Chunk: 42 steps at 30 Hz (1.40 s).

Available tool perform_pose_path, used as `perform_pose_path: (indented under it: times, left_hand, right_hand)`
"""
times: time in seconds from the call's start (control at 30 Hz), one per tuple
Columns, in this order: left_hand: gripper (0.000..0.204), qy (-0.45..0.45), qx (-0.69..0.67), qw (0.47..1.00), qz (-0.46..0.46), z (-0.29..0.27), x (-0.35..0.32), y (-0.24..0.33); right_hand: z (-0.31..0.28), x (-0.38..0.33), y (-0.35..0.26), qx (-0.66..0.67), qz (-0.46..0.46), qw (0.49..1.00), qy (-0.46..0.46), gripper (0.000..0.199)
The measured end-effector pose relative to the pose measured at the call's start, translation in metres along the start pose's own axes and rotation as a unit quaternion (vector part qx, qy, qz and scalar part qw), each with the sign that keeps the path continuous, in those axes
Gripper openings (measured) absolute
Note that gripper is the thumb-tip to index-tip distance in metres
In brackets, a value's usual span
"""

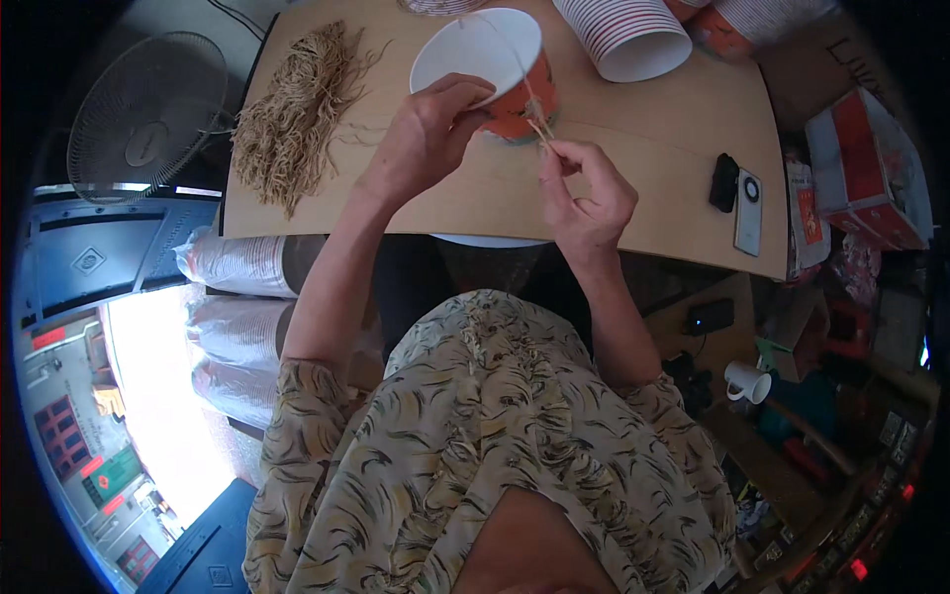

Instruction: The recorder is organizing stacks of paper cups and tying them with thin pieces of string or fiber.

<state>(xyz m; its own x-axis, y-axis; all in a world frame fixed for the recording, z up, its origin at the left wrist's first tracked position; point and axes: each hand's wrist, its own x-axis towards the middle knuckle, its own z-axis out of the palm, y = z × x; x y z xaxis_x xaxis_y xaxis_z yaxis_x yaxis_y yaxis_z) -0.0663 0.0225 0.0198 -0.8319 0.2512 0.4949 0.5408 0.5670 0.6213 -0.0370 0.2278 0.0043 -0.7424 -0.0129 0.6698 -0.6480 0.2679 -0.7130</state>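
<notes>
A paper bucket, white inside and orange outside, is tilted over the table in front of me. My left hand grips its near left rim, thumb and fingers closed on the wall. From the inside of the bucket a thin tan cord arcs over the right rim to a small knot or loop outside. My right hand pinches the cord's end between thumb and forefinger, just right of the bucket. At the table's left lies a heap of tan cords, with a few loose strands trailing toward my left hand.
Nested paper buckets lie at the far right of the wooden table. A phone and a black case rest near its right edge. A fan stands left, above plastic-wrapped bucket stacks. A white mug sits lower right.
</notes>
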Motion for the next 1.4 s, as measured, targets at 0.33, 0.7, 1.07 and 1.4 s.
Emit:
perform_pose_path:
  times: [0.33, 0.7, 1.07, 1.4]
  left_hand:
    - [0.017, -0.045, 0.068, 0.993, -0.090, -0.018, -0.006, 0.016]
    - [0.019, -0.047, 0.033, 0.987, -0.151, -0.023, -0.002, 0.032]
    - [0.016, -0.043, 0.022, 0.991, -0.124, -0.020, -0.005, 0.031]
    - [0.013, -0.025, -0.009, 0.993, -0.113, -0.017, -0.009, 0.031]
  right_hand:
    - [-0.022, 0.009, -0.018, -0.031, -0.074, 0.995, 0.053, 0.019]
    - [0.010, 0.006, 0.009, -0.157, -0.129, 0.979, -0.016, 0.021]
    - [0.017, 0.009, 0.005, -0.126, -0.129, 0.983, -0.017, 0.020]
    - [0.021, 0.005, 0.011, -0.158, -0.130, 0.979, -0.016, 0.018]
